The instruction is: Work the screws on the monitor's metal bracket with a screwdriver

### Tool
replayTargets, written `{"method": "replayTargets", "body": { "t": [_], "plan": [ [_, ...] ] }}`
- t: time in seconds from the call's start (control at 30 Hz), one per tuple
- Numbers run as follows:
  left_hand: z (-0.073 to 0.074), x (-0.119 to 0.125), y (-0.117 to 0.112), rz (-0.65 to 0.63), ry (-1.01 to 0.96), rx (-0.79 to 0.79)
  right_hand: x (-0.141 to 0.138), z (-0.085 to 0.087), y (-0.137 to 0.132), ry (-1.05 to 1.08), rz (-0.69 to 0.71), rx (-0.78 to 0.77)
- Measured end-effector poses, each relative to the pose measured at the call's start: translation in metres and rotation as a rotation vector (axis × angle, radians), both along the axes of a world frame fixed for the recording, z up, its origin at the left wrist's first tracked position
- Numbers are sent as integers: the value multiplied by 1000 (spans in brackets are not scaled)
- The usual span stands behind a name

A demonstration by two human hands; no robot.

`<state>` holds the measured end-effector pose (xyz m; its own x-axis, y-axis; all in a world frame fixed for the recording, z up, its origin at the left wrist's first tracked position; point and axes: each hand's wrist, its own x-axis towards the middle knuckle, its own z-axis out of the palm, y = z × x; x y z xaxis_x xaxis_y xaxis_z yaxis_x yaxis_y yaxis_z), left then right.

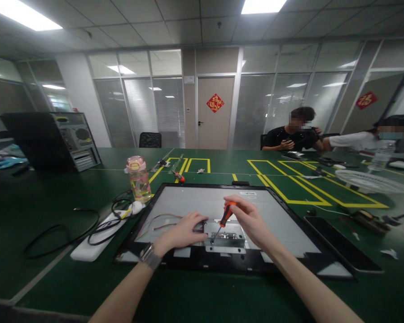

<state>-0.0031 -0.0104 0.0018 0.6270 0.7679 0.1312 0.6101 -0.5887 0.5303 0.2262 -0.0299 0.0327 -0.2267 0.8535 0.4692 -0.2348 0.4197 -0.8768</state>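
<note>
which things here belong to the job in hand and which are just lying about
In use: orange-handled screwdriver in right hand, silver metal plate under left hand, black-framed flat panel.
Lying about: pink-capped clear bottle, black computer tower, black cable, white fan grille.

Screwdriver [222,223] tip too small; right hand [251,220] hides handle end.

left hand [185,229]: bare | left wrist: watch [149,256], grey metallic band | right hand [249,220]: bare | both forearms: bare down to lower edge of view
</note>
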Motion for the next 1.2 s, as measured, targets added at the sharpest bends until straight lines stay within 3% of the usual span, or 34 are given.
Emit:
{"method": "replayTargets", "body": {
  "t": [0.3,0.5,0.83,1.07,1.2],
  "plan": [
    [1,1,0,2,6,1,2,-1,2,-58,-63,63],
    [-1,1,1,10,12,9,2,-1,0,-51,17,8],
    [0,1,0,7,8,15,0,-1,0,9,58,65],
    [-1,0,2,1,-3,5,3,1,0,-39,43,15],
    [-1,0,2,3,7,8,5,1,1,-89,15,66]
  ]
}}
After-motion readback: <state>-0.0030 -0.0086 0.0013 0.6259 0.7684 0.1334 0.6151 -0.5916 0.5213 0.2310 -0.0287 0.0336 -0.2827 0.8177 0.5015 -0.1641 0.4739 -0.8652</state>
